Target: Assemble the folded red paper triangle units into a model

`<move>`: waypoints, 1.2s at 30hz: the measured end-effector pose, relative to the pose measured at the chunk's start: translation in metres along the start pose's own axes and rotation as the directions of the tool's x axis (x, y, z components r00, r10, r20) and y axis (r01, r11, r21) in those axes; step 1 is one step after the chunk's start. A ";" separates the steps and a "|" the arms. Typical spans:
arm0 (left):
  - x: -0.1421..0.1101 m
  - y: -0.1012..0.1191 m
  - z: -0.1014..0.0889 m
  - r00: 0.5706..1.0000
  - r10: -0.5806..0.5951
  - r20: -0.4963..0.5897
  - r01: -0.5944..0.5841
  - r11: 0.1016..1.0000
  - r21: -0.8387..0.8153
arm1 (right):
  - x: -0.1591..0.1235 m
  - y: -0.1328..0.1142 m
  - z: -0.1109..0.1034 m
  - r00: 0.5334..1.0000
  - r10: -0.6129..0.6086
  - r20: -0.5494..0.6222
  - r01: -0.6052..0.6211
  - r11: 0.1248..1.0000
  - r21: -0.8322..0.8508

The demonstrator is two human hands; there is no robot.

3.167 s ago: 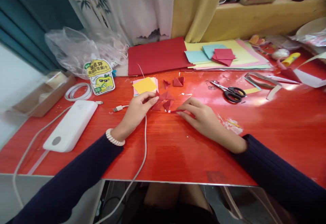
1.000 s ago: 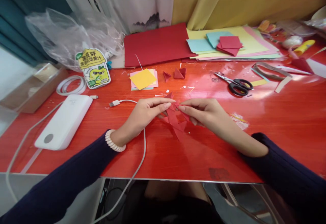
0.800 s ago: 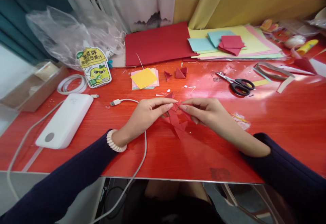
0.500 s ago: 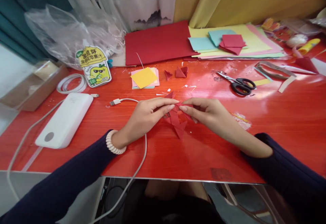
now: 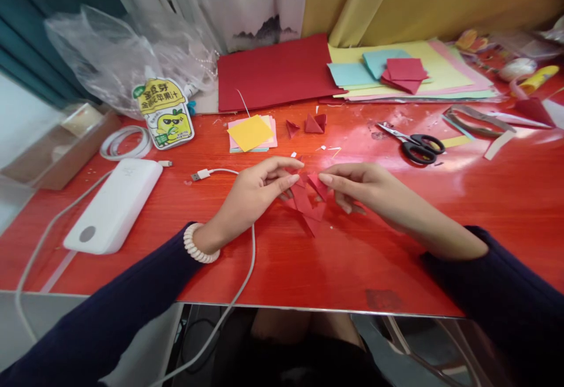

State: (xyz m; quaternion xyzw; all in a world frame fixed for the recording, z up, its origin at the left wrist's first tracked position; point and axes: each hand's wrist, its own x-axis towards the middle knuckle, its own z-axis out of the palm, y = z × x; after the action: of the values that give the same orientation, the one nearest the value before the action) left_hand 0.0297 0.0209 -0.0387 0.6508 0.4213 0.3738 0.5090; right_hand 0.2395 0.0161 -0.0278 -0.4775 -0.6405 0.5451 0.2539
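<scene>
A chain of folded red paper triangles (image 5: 306, 205) hangs between my two hands just above the red table (image 5: 308, 258). My left hand (image 5: 253, 193) pinches its upper left end between thumb and fingers. My right hand (image 5: 356, 184) pinches a small red folded triangle (image 5: 318, 184) at the upper right end of the chain. Both wrists rest near the table top. More red folded triangles (image 5: 311, 124) lie farther back, beside a stack of small coloured squares with a yellow one on top (image 5: 250, 133).
Scissors (image 5: 414, 144) lie to the right. Large red paper (image 5: 273, 73) and pastel sheets (image 5: 409, 70) lie at the back. A white power bank (image 5: 112, 205) with its cable (image 5: 244, 269), a coiled cable (image 5: 123, 143), a juice pouch (image 5: 165, 114) and a plastic bag (image 5: 110, 58) sit left.
Both hands lifted the red folded pieces off the table and brought them closer. In the last second the right hand's triangle tilted up slightly and its wrist shifted right.
</scene>
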 end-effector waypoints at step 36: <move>0.003 -0.001 -0.002 0.995 -0.101 0.006 0.100 0.991 0.088 | 0.005 0.003 0.002 0.994 -0.012 -0.112 0.022 0.996 0.090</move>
State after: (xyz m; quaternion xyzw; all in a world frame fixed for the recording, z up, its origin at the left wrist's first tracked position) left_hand 0.0286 0.0242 -0.0392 0.6523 0.4669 0.3255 0.5006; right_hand 0.2364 0.0193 -0.0320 -0.4895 -0.6041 0.5441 0.3152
